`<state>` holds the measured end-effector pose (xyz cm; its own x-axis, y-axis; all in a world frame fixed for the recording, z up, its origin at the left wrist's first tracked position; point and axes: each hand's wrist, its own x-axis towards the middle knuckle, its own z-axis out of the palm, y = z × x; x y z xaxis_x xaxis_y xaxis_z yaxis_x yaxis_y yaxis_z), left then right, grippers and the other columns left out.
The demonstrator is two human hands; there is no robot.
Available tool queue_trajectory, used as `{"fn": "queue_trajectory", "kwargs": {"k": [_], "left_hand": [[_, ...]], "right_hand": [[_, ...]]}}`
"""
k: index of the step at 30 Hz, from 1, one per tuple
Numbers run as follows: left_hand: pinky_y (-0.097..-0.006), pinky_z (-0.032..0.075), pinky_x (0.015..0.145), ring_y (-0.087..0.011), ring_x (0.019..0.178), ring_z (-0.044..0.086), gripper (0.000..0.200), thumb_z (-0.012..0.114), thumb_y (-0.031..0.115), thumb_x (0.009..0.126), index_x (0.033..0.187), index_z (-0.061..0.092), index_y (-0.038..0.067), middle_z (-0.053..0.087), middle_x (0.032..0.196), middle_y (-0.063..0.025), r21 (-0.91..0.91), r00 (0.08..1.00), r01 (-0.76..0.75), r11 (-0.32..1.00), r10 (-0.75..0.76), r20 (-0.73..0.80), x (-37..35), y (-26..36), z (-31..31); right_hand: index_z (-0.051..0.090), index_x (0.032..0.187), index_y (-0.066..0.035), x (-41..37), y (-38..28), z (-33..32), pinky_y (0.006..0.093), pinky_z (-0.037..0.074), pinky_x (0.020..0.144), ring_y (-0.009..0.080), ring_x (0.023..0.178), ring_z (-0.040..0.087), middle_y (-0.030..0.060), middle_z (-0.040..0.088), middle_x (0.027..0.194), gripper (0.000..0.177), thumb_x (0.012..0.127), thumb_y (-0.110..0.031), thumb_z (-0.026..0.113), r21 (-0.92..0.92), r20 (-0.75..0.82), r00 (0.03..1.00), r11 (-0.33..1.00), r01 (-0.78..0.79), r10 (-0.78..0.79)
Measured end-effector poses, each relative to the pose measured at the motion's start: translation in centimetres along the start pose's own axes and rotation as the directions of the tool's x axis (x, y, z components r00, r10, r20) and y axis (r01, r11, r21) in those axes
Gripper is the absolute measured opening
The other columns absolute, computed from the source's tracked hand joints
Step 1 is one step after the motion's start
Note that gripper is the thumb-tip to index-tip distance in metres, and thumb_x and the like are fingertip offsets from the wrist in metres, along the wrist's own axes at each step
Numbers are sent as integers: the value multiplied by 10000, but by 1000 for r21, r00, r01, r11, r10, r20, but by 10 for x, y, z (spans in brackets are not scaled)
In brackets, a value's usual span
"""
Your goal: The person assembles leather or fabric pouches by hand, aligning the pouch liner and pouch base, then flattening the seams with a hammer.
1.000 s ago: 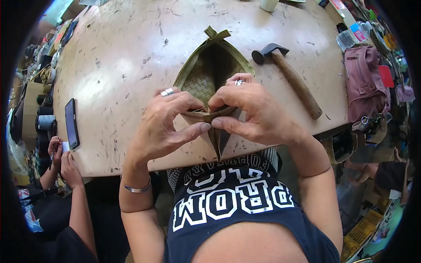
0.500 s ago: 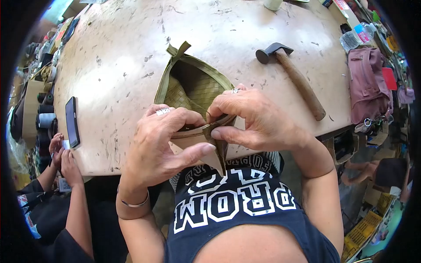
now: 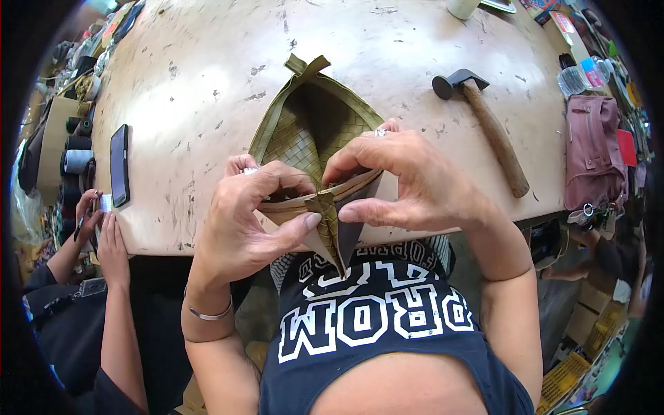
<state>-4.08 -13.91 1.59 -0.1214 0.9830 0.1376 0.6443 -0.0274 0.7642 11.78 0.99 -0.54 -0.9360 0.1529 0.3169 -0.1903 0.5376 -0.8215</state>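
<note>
A green woven bag [image 3: 290, 138] stands at the table's near edge, its mouth turned up and its far corner topped by crossed strap ends [image 3: 306, 67]. My left hand [image 3: 259, 207] grips the near rim on the left, fingers inside and thumb against the outside. On the right, my right hand [image 3: 408, 180] pinches the same rim, fingertips inside and thumb on the outer face. Between the thumbs, a green woven strip [image 3: 324, 218] runs over the rim and down toward a pointed corner. The fingertips inside are partly hidden.
A hammer [image 3: 494, 131] lies right of the bag. Farther right are a pink bag [image 3: 593, 149] and a water bottle [image 3: 584, 76]. At left, a phone [image 3: 120, 166] rests near thread spools [image 3: 78, 161]. Another person's hands [image 3: 104, 232] hold a small white piece there.
My left thumb has moved in against the strip at the near corner, and my right thumb has shifted slightly right. The view has shifted a little, and both hands still hold the woven bag.
</note>
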Motion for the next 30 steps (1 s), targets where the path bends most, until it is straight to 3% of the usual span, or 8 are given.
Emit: {"fn": "queue_trajectory", "kwargs": {"k": [5, 8, 11, 17, 20, 23, 26, 30], "left_hand": [[-287, 295, 734, -152, 623, 536, 181, 686, 79, 656, 818, 609, 53, 624, 735, -40, 17, 997, -8, 1000, 9, -80, -3, -4, 8], [-290, 297, 737, -152, 626, 545, 169, 672, 41, 660, 813, 606, 63, 624, 727, -32, 7, 994, 18, 1000, -17, -109, -4, -3, 12], [-289, 303, 733, -157, 613, 545, 175, 672, 26, 653, 807, 603, 72, 619, 712, -28, -16, 990, 1, 1000, -3, -143, -5, -6, 15], [-304, 331, 708, -147, 590, 537, 193, 652, 0, 643, 793, 610, 114, 584, 671, -6, 94, 971, -198, 976, 208, -121, -8, -19, 19], [-326, 354, 699, -142, 578, 525, 198, 652, -3, 634, 786, 617, 120, 553, 653, 11, 218, 923, -325, 920, 359, -141, -11, -24, 25], [-340, 372, 687, -143, 562, 511, 184, 654, 21, 631, 785, 625, 117, 538, 652, 15, 278, 899, -356, 892, 409, -160, -13, -24, 29], [-342, 380, 678, -142, 557, 508, 175, 645, 40, 625, 783, 628, 114, 539, 659, 13, 328, 877, -395, 858, 459, -143, -13, -21, 28], [-337, 381, 671, -141, 557, 509, 185, 632, 48, 610, 783, 626, 114, 539, 663, 9, 349, 875, -403, 846, 468, -123, -13, -15, 29]], "right_hand": [[576, 928, -40, -3, -2, 10, 276, 394, 733, 190, 772, 625, 63, 632, 835, 272, 686, -69, 696, -52, -59, 997, 997, -48, 45], [577, 903, -98, -6, 3, 20, 339, 364, 751, 191, 784, 599, 43, 624, 802, 211, 704, -77, 643, 7, -123, 988, 996, -91, 91], [581, 905, -113, -6, 5, 22, 331, 368, 716, 183, 767, 595, 34, 613, 816, 232, 691, -49, 641, -66, -156, 988, 998, 7, -17], [593, 877, -134, -11, 8, 20, 338, 384, 655, 192, 725, 579, 24, 569, 787, 230, 672, -41, 638, -325, -94, 977, 933, 153, -192], [598, 858, -133, -12, 10, 21, 345, 392, 637, 217, 711, 574, 29, 558, 778, 206, 672, -61, 646, -292, -93, 974, 941, 171, -206], [596, 837, -102, -8, 3, 11, 348, 392, 626, 240, 693, 577, 62, 574, 765, 134, 709, -100, 636, -177, -44, 988, 975, 136, -146], [605, 824, -54, -6, -1, 10, 374, 420, 636, 283, 702, 587, 122, 602, 757, 105, 758, -135, 607, -57, -35, 998, 997, -50, 48], [622, 858, -12, -3, -5, 7, 343, 434, 616, 268, 681, 586, 113, 604, 725, 149, 801, -148, 601, -95, 51, 990, 987, -128, 133]]}}
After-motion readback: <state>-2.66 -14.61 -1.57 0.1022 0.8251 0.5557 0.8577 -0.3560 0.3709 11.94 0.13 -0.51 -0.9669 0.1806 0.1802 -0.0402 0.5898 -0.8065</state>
